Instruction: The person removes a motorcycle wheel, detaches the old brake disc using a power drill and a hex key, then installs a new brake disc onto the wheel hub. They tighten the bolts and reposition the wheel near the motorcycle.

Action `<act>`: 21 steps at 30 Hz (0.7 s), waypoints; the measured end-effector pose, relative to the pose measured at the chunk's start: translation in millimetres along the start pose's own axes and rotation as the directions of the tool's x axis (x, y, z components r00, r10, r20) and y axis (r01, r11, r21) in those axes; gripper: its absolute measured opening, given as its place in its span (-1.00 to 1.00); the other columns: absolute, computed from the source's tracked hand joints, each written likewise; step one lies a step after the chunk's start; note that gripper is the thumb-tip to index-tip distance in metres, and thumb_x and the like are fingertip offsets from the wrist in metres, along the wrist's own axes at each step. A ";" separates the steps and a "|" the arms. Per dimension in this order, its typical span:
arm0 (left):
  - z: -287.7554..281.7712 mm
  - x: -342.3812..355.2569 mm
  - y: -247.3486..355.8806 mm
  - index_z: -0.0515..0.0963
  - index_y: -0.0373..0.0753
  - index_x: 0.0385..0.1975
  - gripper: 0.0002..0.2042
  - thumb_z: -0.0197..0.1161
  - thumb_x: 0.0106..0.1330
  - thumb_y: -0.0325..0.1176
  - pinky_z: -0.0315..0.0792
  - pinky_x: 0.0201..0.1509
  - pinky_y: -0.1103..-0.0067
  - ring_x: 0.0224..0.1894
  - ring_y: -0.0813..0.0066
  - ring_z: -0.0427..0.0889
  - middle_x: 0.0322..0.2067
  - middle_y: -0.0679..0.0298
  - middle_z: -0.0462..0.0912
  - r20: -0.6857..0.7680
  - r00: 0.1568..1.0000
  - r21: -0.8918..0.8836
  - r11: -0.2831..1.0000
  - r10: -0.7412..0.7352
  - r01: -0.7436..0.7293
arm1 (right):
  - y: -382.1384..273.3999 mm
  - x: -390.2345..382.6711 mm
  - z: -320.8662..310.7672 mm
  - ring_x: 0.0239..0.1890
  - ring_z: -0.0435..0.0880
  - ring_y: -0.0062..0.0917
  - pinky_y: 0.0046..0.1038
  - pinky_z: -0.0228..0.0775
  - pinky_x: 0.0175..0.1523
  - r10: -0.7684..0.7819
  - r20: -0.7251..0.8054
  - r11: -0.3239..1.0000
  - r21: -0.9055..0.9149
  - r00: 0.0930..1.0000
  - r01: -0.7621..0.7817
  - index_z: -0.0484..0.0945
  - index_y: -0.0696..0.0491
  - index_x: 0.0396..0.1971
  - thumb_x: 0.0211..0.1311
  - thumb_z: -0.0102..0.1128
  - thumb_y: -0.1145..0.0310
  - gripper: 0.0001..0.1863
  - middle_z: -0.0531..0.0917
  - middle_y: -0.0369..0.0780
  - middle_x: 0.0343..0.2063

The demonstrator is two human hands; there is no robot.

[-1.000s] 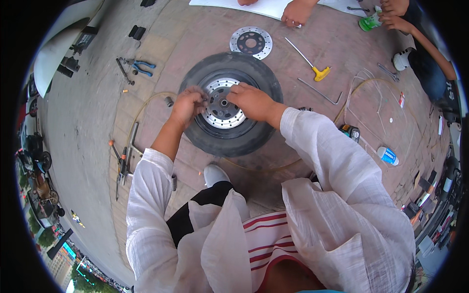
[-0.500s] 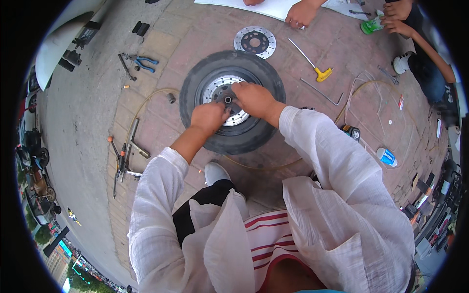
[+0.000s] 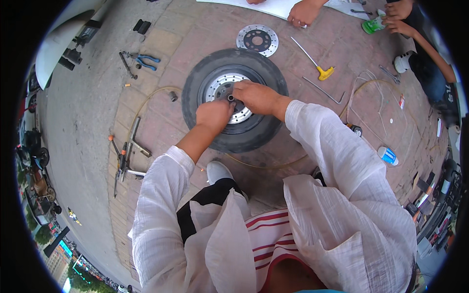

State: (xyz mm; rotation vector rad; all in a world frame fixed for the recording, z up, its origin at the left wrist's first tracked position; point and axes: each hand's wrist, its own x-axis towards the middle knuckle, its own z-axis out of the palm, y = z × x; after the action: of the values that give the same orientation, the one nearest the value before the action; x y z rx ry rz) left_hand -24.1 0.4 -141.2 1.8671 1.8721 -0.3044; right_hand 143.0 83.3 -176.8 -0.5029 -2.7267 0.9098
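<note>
A wheel with a black tyre point(image 3: 195, 83) lies flat on the paving in front of me, and a silver drilled brake disc point(image 3: 218, 82) sits at its middle. My left hand point(image 3: 215, 116) is at the near left of the hub point(image 3: 231, 97), its fingers curled in. From the right, my right hand point(image 3: 259, 99) reaches over the disc with fingers bent toward the same hub. Both sets of fingertips come close together there and hide whatever is pinched between them. A second brake disc point(image 3: 257, 40) with a black centre lies just beyond the tyre.
On the right lie a yellow T-handled tool point(image 3: 325, 73), a bent hex key point(image 3: 322, 90) and a blue-white bottle point(image 3: 388, 156). Blue-handled pliers point(image 3: 146, 62) and several metal tools point(image 3: 128, 156) lie left. Another person's hands point(image 3: 304, 13) rest on a white sheet; a green can point(image 3: 373, 25) is held nearby.
My left fingers have drawn nearer the hub and my right hand stays close over it. The whole view has shifted slightly, with the wheel a little further right.
</note>
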 end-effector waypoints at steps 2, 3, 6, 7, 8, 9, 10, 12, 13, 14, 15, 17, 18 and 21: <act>-0.2 1.6 4.7 0.59 -0.24 -0.45 -0.59 0.00 0.38 -0.02 0.53 -0.24 0.29 -0.30 0.11 0.68 -0.41 0.07 0.68 0.036 0.994 -0.045 0.993 -0.107 0.108 | 0.5 -2.0 -2.0 -0.05 0.52 -0.16 -0.25 0.42 0.01 0.060 -0.048 0.993 0.108 0.997 -0.055 0.53 0.12 -0.30 -0.06 0.12 0.60 -0.76 0.53 -0.10 -0.20; -3.7 1.4 6.7 0.59 -0.24 -0.46 -0.58 0.00 0.38 -0.01 0.53 -0.24 0.29 -0.30 0.11 0.68 -0.42 0.07 0.68 0.056 0.986 -0.063 0.985 -0.158 0.161 | -0.4 -2.1 -3.5 -0.06 0.52 -0.15 -0.25 0.42 0.00 0.093 -0.072 0.983 0.163 0.993 -0.080 0.53 0.12 -0.30 -0.07 0.13 0.60 -0.75 0.53 -0.10 -0.21; -20.1 -3.4 7.8 0.60 -0.25 -0.43 -0.56 -0.02 0.37 0.01 0.52 -0.22 0.27 -0.29 0.10 0.68 -0.40 0.07 0.68 0.123 0.986 0.036 0.993 -0.115 0.111 | -3.1 0.7 -10.9 -0.21 0.59 -0.28 -0.32 0.45 -0.12 0.144 -0.291 0.960 0.275 0.946 -0.062 0.54 0.13 -0.24 -0.03 0.12 0.59 -0.73 0.57 -0.14 -0.33; -14.2 -6.0 3.9 0.61 -0.26 -0.42 -0.54 -0.04 0.38 0.03 0.52 -0.21 0.26 -0.29 0.10 0.68 -0.40 0.06 0.68 0.040 0.999 0.046 0.999 -0.025 0.023 | -7.1 0.0 -14.3 -0.26 0.58 -0.35 -0.36 0.44 -0.15 0.304 -0.277 0.874 0.462 0.911 -0.151 0.54 0.13 -0.24 0.01 0.11 0.57 -0.75 0.56 -0.18 -0.36; -2.4 -8.3 -2.3 0.61 -0.26 -0.41 -0.53 -0.05 0.38 0.04 0.52 -0.20 0.25 -0.28 0.09 0.67 -0.39 0.05 0.68 -0.042 0.997 0.063 0.996 0.068 -0.066 | -11.9 -3.9 -18.1 -0.30 0.58 -0.41 -0.40 0.43 -0.18 0.454 -0.229 0.743 0.631 0.861 -0.223 0.54 0.14 -0.23 0.05 0.10 0.56 -0.77 0.55 -0.22 -0.39; 1.7 -9.3 -4.8 0.62 -0.27 -0.41 -0.51 -0.07 0.38 0.05 0.51 -0.19 0.25 -0.28 0.08 0.67 -0.38 0.04 0.69 -0.124 0.978 0.088 0.984 0.166 -0.156 | -13.9 -8.7 -23.1 -0.34 0.57 -0.48 -0.45 0.42 -0.21 0.585 -0.155 0.577 0.769 0.796 -0.275 0.53 0.14 -0.23 0.10 0.08 0.55 -0.79 0.55 -0.26 -0.41; 4.2 -7.2 -7.5 0.62 -0.26 -0.37 -0.52 -0.07 0.38 0.04 0.52 -0.18 0.25 -0.26 0.08 0.67 -0.36 0.04 0.69 -0.095 0.980 0.098 0.982 0.174 -0.165 | -9.9 -15.7 -23.5 -0.39 0.52 -0.64 -0.56 0.39 -0.28 0.596 -0.175 0.539 0.811 0.784 -0.229 0.54 0.17 -0.21 0.18 0.07 0.49 -0.81 0.54 -0.33 -0.44; 2.5 -0.6 -6.8 0.62 -0.25 -0.31 -0.55 -0.07 0.39 0.01 0.52 -0.14 0.25 -0.23 0.07 0.67 -0.30 0.04 0.69 -0.039 0.980 0.115 0.975 0.194 -0.189 | -6.7 -30.8 -20.5 -0.46 0.51 -0.63 -0.53 0.39 -0.32 0.669 -0.002 0.254 0.940 0.744 -0.227 0.54 0.19 -0.21 0.16 0.06 0.48 -0.78 0.55 -0.30 -0.50; -0.5 0.8 -2.9 0.59 -0.25 -0.29 -0.58 -0.05 0.38 0.00 0.52 -0.15 0.25 -0.21 0.07 0.67 -0.29 0.03 0.68 0.027 0.995 0.061 0.993 0.095 -0.096 | -6.9 -36.7 -20.0 -0.50 0.51 -0.63 -0.52 0.40 -0.34 0.685 0.090 0.102 0.971 0.722 -0.218 0.54 0.20 -0.20 0.16 0.05 0.47 -0.77 0.56 -0.29 -0.53; -4.2 2.3 1.2 0.56 -0.25 -0.27 -0.61 -0.02 0.38 -0.01 0.51 -0.16 0.25 -0.19 0.07 0.66 -0.27 0.02 0.67 0.098 0.995 0.014 1.000 -0.002 0.001 | -9.0 -44.6 -19.0 -0.49 0.49 -0.65 -0.55 0.39 -0.35 0.694 0.215 -0.077 0.971 0.687 -0.226 0.53 0.17 -0.26 0.21 0.02 0.39 -0.81 0.52 -0.31 -0.52; -8.4 1.2 4.4 0.52 -0.24 -0.25 -0.63 0.01 0.37 -0.03 0.51 -0.17 0.25 -0.17 0.07 0.65 -0.26 0.01 0.66 0.176 0.979 -0.021 0.994 -0.102 0.107 | -15.4 -47.2 -21.1 -0.49 0.50 -0.64 -0.54 0.39 -0.36 0.706 0.275 -0.161 0.960 0.652 -0.230 0.52 0.15 -0.28 0.23 0.02 0.37 -0.82 0.51 -0.31 -0.52; -7.6 0.1 2.5 0.52 -0.23 -0.26 -0.66 0.02 0.37 -0.04 0.51 -0.17 0.25 -0.18 0.06 0.65 -0.26 0.01 0.66 0.207 0.955 -0.061 0.971 -0.213 0.230 | -23.6 -49.8 -21.9 -0.49 0.50 -0.62 -0.53 0.40 -0.37 0.710 0.396 -0.325 0.918 0.582 -0.229 0.49 0.11 -0.32 0.26 0.01 0.32 -0.83 0.49 -0.32 -0.52; -8.5 1.4 2.4 0.52 -0.22 -0.27 -0.67 0.02 0.37 -0.05 0.51 -0.18 0.25 -0.18 0.05 0.65 -0.26 0.01 0.65 0.222 0.940 -0.077 0.956 -0.260 0.283 | -20.4 -51.6 -16.8 -0.48 0.50 -0.61 -0.50 0.38 -0.40 0.721 0.400 -0.314 0.917 0.567 -0.247 0.47 0.06 -0.36 0.27 0.03 0.24 -0.81 0.47 -0.33 -0.51; -11.5 -8.1 3.0 0.58 -0.22 -0.37 -0.60 -0.03 0.39 0.00 0.51 -0.16 0.25 -0.22 0.02 0.65 -0.33 0.00 0.66 -0.061 0.998 0.056 0.998 -0.025 0.028 | -16.0 -51.0 -1.2 -0.53 0.47 -0.59 -0.50 0.33 -0.50 0.811 0.377 -0.214 0.903 0.447 -0.372 0.46 0.07 -0.39 0.26 0.06 0.22 -0.78 0.44 -0.33 -0.56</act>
State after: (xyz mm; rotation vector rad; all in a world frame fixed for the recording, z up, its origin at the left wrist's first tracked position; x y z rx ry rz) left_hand -23.5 -1.2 -126.9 1.9102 1.9486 -0.3163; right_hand 186.2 52.3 -171.2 -1.5486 -0.7472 2.1675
